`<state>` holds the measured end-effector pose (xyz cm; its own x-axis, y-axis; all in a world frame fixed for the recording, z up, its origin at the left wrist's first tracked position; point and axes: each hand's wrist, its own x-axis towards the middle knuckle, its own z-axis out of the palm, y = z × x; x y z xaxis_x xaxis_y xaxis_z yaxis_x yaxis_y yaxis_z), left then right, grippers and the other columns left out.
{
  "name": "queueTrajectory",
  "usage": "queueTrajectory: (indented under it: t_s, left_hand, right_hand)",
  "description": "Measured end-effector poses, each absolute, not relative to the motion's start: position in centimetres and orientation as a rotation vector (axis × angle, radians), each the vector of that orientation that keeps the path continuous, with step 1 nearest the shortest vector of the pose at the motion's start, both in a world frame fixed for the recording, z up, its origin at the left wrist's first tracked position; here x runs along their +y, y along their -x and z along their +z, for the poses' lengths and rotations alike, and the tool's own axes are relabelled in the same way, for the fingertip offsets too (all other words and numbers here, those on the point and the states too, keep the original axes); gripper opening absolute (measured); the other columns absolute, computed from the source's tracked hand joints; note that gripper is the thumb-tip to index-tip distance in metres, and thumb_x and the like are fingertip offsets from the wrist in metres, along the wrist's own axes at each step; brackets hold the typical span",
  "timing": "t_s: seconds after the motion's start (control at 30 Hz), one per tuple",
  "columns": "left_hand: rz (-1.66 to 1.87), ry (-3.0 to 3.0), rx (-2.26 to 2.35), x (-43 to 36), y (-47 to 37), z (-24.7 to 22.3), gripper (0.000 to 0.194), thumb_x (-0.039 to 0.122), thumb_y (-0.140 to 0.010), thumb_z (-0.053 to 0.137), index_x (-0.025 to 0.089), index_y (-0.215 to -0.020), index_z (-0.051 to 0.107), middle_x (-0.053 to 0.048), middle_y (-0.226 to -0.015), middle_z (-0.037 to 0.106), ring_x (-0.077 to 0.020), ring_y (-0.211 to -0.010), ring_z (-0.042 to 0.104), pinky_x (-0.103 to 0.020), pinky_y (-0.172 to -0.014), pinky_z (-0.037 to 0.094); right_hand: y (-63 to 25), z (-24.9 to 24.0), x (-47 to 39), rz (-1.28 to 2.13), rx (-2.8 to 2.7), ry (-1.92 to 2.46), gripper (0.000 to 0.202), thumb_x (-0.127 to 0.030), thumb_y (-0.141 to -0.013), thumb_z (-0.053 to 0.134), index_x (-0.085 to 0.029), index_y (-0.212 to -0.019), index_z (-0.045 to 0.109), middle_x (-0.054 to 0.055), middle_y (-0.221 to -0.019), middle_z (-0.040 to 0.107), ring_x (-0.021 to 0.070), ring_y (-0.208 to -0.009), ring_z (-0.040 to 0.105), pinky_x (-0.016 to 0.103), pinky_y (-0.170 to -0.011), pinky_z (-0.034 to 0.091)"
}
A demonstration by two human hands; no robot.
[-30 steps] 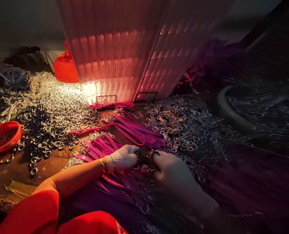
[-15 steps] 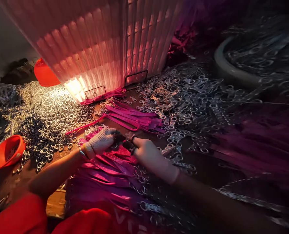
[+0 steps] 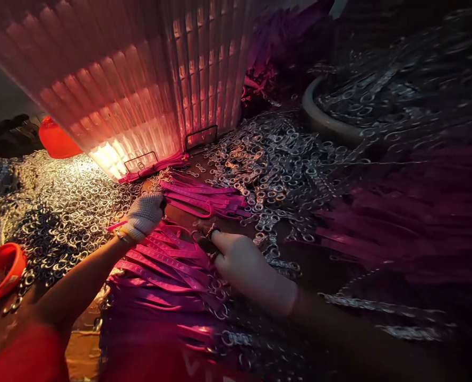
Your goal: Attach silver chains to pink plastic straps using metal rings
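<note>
My left hand [image 3: 145,215], in a white dotted glove, is closed near the metal ends of the upper pink straps [image 3: 204,197]; what its fingers hold is hidden. Lower right of it, my right hand [image 3: 236,257] is closed, with dark-covered fingertips around a small metal ring piece [image 3: 198,235]. This hand sits at the right edge of a larger pile of pink straps [image 3: 168,265], some of which end in metal rings. A gap separates the two hands.
A ribbed translucent panel [image 3: 128,95] stands behind. Metal rings [image 3: 60,212] lie heaped left, and linked metal pieces [image 3: 275,159] right. An orange bowl [image 3: 16,270] is at the left edge, another orange container [image 3: 56,139] behind. A round basin [image 3: 327,119] holds chains at upper right.
My left hand has moved away from my right hand, up and left toward the upper straps. The right hand stays near the lower pile's edge. The view has shifted somewhat.
</note>
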<state>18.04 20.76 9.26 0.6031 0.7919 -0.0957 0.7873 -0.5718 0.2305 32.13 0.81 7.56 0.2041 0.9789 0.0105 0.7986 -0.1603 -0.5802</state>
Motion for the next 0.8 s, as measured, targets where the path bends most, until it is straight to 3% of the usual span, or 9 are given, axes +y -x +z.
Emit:
queueTrajectory:
  t_s: [0.13, 0.23, 0.4, 0.57, 0.8]
  left_hand:
    - [0.122, -1.726, 0.906, 14.6, -15.9, 11.3, 0.026, 0.035, -0.087, 0.06, 0.016, -0.102, 0.069, -0.003, -0.071, 0.063, -0.0082, -0.048, 0.049, -0.019, -0.045, 0.036]
    - [0.068, -1.294, 0.827, 11.2, -15.5, 10.9, 0.025, 0.038, -0.081, 0.068, 0.014, -0.089, 0.066, -0.001, -0.069, 0.06, -0.0036, -0.041, 0.041, -0.016, -0.037, 0.027]
    - [0.092, -1.123, 0.81, 9.2, -16.3, 8.6, 0.031, 0.044, -0.081, 0.069, 0.016, -0.074, 0.056, 0.002, -0.059, 0.054, -0.0049, -0.037, 0.04, -0.017, -0.033, 0.026]
    - [0.025, -1.255, 0.767, 8.7, -16.5, 8.4, 0.038, 0.051, -0.083, 0.065, 0.017, -0.073, 0.052, 0.005, -0.052, 0.048, -0.0053, -0.034, 0.035, -0.018, -0.032, 0.025]
    - [0.149, -2.003, 0.634, 8.7, -17.3, 8.7, 0.022, 0.026, -0.09, 0.054, 0.014, -0.072, 0.061, -0.001, -0.067, 0.059, -0.0092, -0.061, 0.05, -0.017, -0.055, 0.037]
  right_hand:
    - [-32.0, 8.8, -0.8, 0.391, -1.793, 2.008, 0.019, -0.004, -0.065, 0.048, -0.02, -0.073, 0.056, 0.004, -0.078, 0.065, 0.0162, -0.068, 0.054, 0.028, -0.06, 0.028]
    - [-31.3, 9.8, -1.7, 0.368, -1.866, 2.058, 0.022, -0.005, -0.066, 0.048, -0.019, -0.077, 0.06, 0.005, -0.082, 0.066, 0.0161, -0.068, 0.054, 0.029, -0.06, 0.028]
    - [-29.8, 10.8, -2.5, 0.303, -1.929, 2.291, 0.016, -0.008, -0.071, 0.053, -0.017, -0.078, 0.064, 0.01, -0.085, 0.068, 0.0192, -0.073, 0.058, 0.031, -0.059, 0.028]
    - [-29.2, 10.7, -3.4, 0.274, -1.926, 2.406, 0.013, -0.012, -0.079, 0.054, -0.017, -0.077, 0.065, 0.012, -0.089, 0.068, 0.0183, -0.071, 0.058, 0.032, -0.058, 0.027]
    - [-29.9, 9.6, -3.5, 0.172, -1.963, 2.418, 0.019, -0.01, -0.083, 0.049, -0.014, -0.079, 0.067, 0.018, -0.094, 0.069, 0.0202, -0.072, 0.059, 0.033, -0.056, 0.025]
